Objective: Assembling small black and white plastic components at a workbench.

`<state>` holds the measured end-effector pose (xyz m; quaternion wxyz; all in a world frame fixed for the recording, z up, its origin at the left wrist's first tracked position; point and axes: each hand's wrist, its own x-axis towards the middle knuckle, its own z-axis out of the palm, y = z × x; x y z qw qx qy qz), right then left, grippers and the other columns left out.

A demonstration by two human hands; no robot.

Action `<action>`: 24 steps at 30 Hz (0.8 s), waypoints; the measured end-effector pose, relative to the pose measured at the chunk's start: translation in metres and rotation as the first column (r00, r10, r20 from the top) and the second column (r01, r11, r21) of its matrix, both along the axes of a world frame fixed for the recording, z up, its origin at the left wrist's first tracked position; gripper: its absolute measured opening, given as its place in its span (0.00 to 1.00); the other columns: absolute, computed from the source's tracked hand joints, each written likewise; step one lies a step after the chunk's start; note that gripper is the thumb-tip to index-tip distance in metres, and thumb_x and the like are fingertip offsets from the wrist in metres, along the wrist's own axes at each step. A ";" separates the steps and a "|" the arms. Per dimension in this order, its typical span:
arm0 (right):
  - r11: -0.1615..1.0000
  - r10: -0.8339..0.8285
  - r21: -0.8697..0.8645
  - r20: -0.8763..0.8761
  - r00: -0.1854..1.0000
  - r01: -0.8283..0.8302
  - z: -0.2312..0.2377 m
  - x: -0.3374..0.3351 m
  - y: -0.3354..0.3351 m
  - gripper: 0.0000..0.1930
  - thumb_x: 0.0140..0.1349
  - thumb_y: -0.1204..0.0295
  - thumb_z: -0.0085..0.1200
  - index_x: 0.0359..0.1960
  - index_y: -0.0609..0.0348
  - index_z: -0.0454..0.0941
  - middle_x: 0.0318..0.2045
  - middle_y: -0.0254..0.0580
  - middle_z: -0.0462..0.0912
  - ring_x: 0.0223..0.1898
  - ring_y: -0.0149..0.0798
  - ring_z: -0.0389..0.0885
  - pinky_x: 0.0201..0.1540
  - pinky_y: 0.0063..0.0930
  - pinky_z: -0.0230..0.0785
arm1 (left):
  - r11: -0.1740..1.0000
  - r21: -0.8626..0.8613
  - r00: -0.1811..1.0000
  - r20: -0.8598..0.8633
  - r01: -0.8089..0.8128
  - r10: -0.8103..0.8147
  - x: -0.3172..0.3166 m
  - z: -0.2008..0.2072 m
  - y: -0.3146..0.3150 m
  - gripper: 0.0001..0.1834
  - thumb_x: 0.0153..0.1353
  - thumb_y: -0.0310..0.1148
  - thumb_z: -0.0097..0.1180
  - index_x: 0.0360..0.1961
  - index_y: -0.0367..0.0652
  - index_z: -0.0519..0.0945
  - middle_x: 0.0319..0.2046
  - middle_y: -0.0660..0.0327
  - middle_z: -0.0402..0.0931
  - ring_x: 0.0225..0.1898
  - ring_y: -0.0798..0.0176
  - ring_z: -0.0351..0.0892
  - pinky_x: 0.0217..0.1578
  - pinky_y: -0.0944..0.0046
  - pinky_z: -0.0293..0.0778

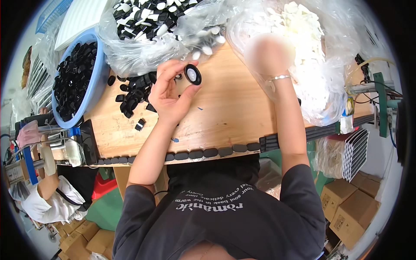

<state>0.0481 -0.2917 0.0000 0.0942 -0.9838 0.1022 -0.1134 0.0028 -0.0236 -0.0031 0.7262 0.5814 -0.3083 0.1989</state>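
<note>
Head view: the left hand (pixel 170 96) pinches a round black cap with a white disc inside (pixel 193 75) by its rim, thumb beneath and fingertips above, the gap between them no wider than the cap. The piece is held up and tilted, its inner face showing, above the wooden tabletop (pixel 229 110).

Just left of this grip, and partly hidden behind it, lies a scattered pile of loose black caps (pixel 134 93); one small black cap (pixel 140 124) sits apart from the rest, nearer the body. Farther left stands a light-blue plastic tub (pixel 102 65), filled with similar black pieces. Beyond the fingertips, a clear plastic bag (pixel 138 58) lies spread under a heap of mixed black and white oval pieces (pixel 149 17).

Well to the right of the held cap, the right hand (pixel 269 54) reaches to a second clear bag (pixel 240 26) heaped with thin white pieces (pixel 305 65). That hand is blurred, so I cannot tell how far its fingers are spread or whether they hold anything. A pale bracelet (pixel 281 77) circles its wrist. On the body side of both hands, a row of dark oval pads (pixel 211 152) lines the table's front edge.
</note>
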 end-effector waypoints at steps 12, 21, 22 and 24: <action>0.465 0.320 0.642 0.521 0.792 -0.610 0.043 -0.050 0.079 0.06 0.51 0.79 0.64 0.32 0.62 0.83 0.26 0.33 0.80 0.25 0.23 0.75 0.28 0.14 0.68 | 0.869 0.372 0.944 0.103 -0.328 0.312 -0.003 -0.001 -0.008 0.22 0.40 0.22 0.71 0.40 0.38 0.79 0.36 0.56 0.78 0.40 0.57 0.77 0.43 0.63 0.73; 0.317 0.319 0.667 0.595 0.738 -0.675 0.029 -0.061 0.102 0.07 0.52 0.82 0.62 0.34 0.64 0.82 0.28 0.35 0.78 0.29 0.24 0.76 0.28 0.14 0.68 | 0.830 0.352 0.889 0.318 -0.433 0.329 -0.005 0.006 -0.009 0.21 0.38 0.21 0.72 0.37 0.34 0.78 0.34 0.53 0.79 0.35 0.52 0.78 0.39 0.60 0.75; 0.226 0.260 0.692 0.636 0.727 -0.686 0.025 -0.061 0.104 0.06 0.53 0.83 0.61 0.34 0.64 0.82 0.29 0.35 0.78 0.30 0.24 0.76 0.29 0.14 0.67 | 0.832 0.334 0.881 0.334 -0.444 0.336 -0.005 0.006 -0.008 0.22 0.37 0.21 0.72 0.36 0.34 0.78 0.33 0.53 0.79 0.35 0.52 0.78 0.38 0.59 0.75; 0.240 0.302 0.679 0.627 0.718 -0.694 0.020 -0.061 0.103 0.06 0.54 0.83 0.60 0.35 0.64 0.82 0.31 0.35 0.78 0.30 0.25 0.75 0.30 0.15 0.66 | 0.830 0.325 0.876 0.337 -0.453 0.347 -0.002 0.005 -0.006 0.22 0.37 0.21 0.72 0.37 0.34 0.78 0.33 0.52 0.79 0.35 0.52 0.78 0.38 0.59 0.75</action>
